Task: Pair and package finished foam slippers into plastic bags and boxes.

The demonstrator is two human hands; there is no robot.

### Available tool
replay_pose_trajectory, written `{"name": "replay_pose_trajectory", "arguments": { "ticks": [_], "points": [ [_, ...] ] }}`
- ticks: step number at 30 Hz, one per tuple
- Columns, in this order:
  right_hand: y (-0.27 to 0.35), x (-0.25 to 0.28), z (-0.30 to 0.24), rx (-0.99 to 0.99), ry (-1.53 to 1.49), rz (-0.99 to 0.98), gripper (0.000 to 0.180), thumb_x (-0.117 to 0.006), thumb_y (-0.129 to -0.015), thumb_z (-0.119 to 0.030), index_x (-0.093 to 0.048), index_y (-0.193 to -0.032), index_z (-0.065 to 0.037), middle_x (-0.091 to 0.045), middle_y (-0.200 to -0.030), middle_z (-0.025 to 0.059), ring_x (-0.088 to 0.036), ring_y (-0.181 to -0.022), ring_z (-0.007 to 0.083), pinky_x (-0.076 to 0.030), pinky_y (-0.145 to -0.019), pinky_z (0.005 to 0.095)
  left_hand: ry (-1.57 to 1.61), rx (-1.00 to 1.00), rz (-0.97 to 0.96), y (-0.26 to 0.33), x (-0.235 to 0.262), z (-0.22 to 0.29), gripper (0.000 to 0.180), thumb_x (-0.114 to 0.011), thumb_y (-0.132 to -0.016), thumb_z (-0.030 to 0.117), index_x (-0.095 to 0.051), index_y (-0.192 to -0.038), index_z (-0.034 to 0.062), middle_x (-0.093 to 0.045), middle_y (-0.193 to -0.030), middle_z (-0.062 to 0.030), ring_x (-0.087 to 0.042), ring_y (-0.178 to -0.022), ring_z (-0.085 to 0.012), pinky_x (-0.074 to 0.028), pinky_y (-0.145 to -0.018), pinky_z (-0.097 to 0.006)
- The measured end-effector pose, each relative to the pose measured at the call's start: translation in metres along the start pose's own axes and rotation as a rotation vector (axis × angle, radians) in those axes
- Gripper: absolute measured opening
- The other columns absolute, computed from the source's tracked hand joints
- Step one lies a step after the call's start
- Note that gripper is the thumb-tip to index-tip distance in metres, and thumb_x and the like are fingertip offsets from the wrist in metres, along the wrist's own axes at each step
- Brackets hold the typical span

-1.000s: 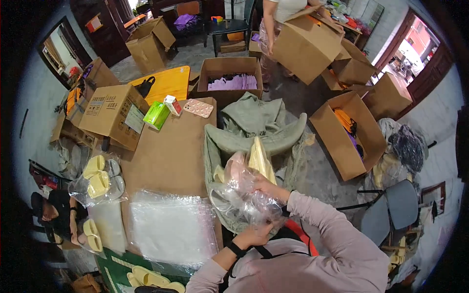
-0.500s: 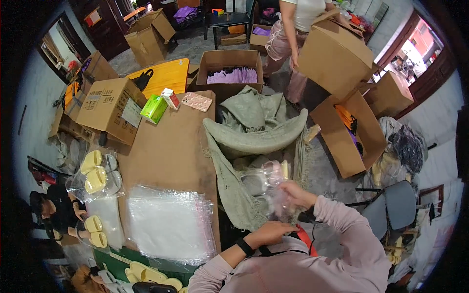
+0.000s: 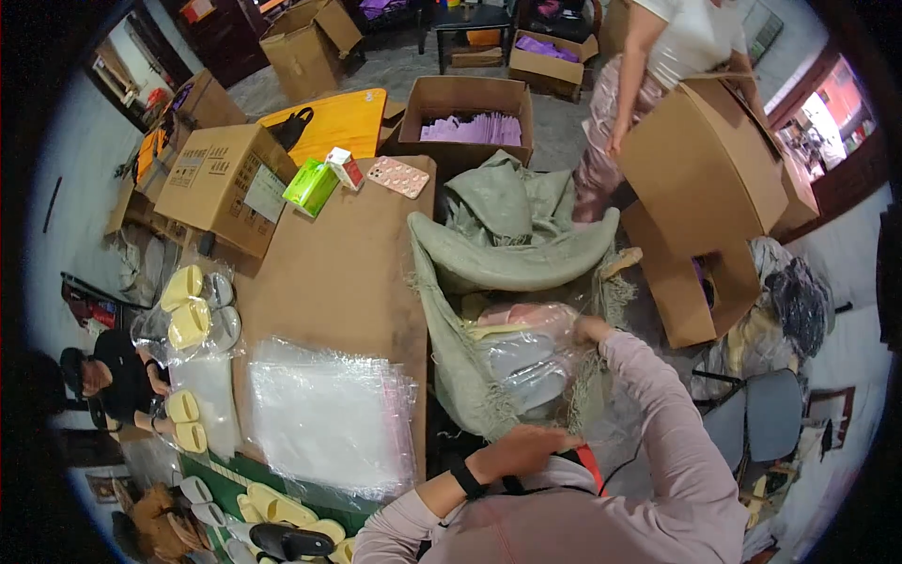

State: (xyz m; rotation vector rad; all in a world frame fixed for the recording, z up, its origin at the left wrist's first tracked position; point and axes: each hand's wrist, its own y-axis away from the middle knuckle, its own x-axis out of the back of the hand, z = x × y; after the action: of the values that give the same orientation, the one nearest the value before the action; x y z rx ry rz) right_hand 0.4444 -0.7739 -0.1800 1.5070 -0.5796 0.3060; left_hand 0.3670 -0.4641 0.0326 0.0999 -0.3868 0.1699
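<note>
A green woven sack (image 3: pixel 517 268) stands with its mouth spread, its rim rolled into a thick fold. Inside lie pairs of slippers in clear bags. One clear plastic bag of slippers (image 3: pixel 526 362), pale grey with pink and yellow edges about it, lies uppermost. My right hand (image 3: pixel 592 329) is closed at this bag's right corner, by the sack's right side; its fingertips are partly hidden. My left hand (image 3: pixel 531 451) is held flat in front of my body at the sack's near edge, fingers stretched out, holding nothing.
On the brown table (image 3: pixel 338 273) lie a stack of clear bags (image 3: pixel 324 418), a phone (image 3: pixel 398 176), a green tissue pack (image 3: pixel 311 187) and bagged yellow slippers (image 3: pixel 190 321). A co-worker (image 3: pixel 117 385) sits at left. Another person (image 3: pixel 648 85) stands beside a carton (image 3: pixel 700 155). A chair (image 3: pixel 772 395) stands right.
My right hand has moved up and right within the sack, and the bagged slippers now lie flatter. My left hand stays put. The large carton tips further over the open box, and the view has shifted.
</note>
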Motion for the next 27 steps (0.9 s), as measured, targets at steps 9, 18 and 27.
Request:
{"name": "replay_pose_trajectory", "arguments": {
  "ticks": [9,18,27],
  "points": [
    [-0.061,0.01,-0.061,0.314,0.131,-0.389,0.04,-0.069,-0.068,-0.037,-0.066,-0.091,-0.004,-0.066,-0.082,0.0075,-0.059,-0.069,0.021,-0.047,-0.064,0.037,0.059,-0.169,0.356,-0.004,0.03,-0.003,0.054,-0.047,-0.065,-0.004,-0.052,-0.118,0.0083,-0.054,-0.093,-0.0133,-0.055,-0.088,-0.0318,-0.046,-0.074,-0.039],
    [-0.006,0.131,-0.155,0.366,0.55,-0.297,0.056,-0.072,-0.063,-0.043,-0.064,-0.105,-0.007,-0.065,-0.102,0.0051,-0.058,-0.089,0.0235,-0.045,-0.078,0.0373,-0.006,-0.03,0.319,0.014,0.048,0.014,0.042,-0.051,-0.064,-0.003,-0.059,-0.104,0.0063,-0.058,-0.098,-0.0106,-0.056,-0.094,-0.0303,-0.045,-0.076,-0.04],
    [0.017,0.101,-0.1,0.633,-0.323,-0.102,0.035,-0.057,-0.085,-0.026,-0.058,-0.116,-0.01,-0.061,-0.11,0.0062,-0.054,-0.098,0.0174,-0.041,-0.086,0.0306,-0.063,0.083,0.318,0.011,0.027,-0.028,0.041,-0.051,-0.068,0.001,-0.058,-0.108,0.0046,-0.058,-0.104,-0.0124,-0.057,-0.093,-0.0316,-0.048,-0.073,-0.041]
  ]
}}
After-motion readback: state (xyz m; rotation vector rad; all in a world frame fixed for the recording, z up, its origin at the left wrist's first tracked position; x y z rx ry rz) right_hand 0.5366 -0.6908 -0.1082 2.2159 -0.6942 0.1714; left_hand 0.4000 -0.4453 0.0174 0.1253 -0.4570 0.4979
